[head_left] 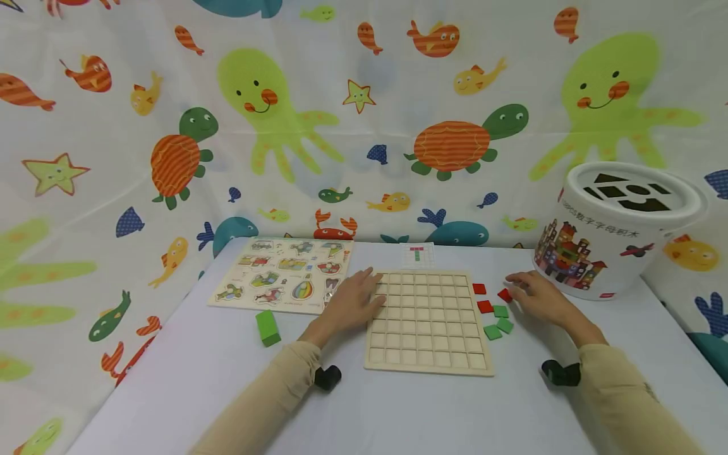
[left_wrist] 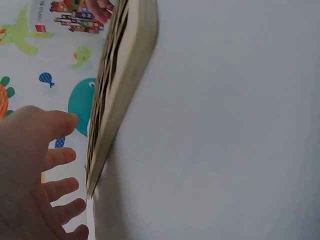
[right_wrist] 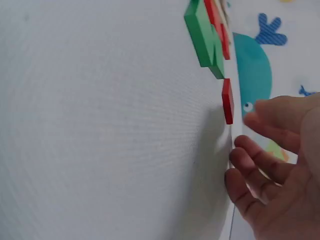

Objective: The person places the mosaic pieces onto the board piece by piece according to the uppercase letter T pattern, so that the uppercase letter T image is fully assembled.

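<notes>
A wooden board with a square grid [head_left: 429, 322] lies flat on the table between the hands. At its left edge is my left hand [head_left: 354, 300], fingers loosely spread; contact with the board is hard to tell. In the left wrist view, the left hand [left_wrist: 35, 170] holds nothing. My right hand [head_left: 540, 298] hovers close to a red square tile [head_left: 505, 295]. The right wrist view shows that red tile [right_wrist: 228, 101] apart from the relaxed right fingers. Two more red tiles [head_left: 485, 306] and three green tiles [head_left: 492, 332] lie by the board's right edge.
A small card with a red and green pattern [head_left: 418, 255] lies behind the board. At the left are a wooden picture puzzle [head_left: 284, 272] and a green block [head_left: 268, 328]. A white bucket with a slotted lid [head_left: 620, 227] stands at the back right, before a printed cloth.
</notes>
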{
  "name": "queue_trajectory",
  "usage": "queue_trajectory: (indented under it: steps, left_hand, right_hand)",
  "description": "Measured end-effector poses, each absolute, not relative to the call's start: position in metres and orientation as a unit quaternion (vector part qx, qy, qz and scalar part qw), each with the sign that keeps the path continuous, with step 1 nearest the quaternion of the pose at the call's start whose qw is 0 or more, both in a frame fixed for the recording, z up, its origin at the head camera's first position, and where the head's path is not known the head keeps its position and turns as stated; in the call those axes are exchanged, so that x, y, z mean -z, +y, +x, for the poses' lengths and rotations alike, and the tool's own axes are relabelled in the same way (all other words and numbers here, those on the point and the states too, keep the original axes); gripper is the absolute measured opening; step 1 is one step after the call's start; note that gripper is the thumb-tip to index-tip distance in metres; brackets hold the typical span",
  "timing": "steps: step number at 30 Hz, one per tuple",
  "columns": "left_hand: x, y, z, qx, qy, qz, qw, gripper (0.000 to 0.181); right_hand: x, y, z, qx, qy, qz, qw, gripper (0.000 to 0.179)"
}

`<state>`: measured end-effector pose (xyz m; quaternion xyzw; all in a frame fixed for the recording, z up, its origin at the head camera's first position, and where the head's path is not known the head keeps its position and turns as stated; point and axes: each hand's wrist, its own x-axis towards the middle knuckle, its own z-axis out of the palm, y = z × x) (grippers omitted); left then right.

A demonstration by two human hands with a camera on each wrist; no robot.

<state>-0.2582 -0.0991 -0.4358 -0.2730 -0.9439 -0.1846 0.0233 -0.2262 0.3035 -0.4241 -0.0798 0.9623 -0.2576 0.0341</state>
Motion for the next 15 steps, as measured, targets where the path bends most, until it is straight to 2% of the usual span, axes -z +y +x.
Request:
queue_trajectory:
  steps: [8, 15]
  left_hand:
    - [0.447, -0.097, -0.231, 0.29, -0.897, -0.333, 0.004, 0.05]
    - [0.464, -0.108, -0.216, 0.302, -0.886, -0.35, 0.036, 0.045]
  right_hand:
    - [0.431, 0.313, -0.215, 0.321, 0.944, -0.056, 0.045, 0.041]
    - [0.446, 0.301, -0.209, 0.321, 0.946, -0.049, 0.015, 0.038]
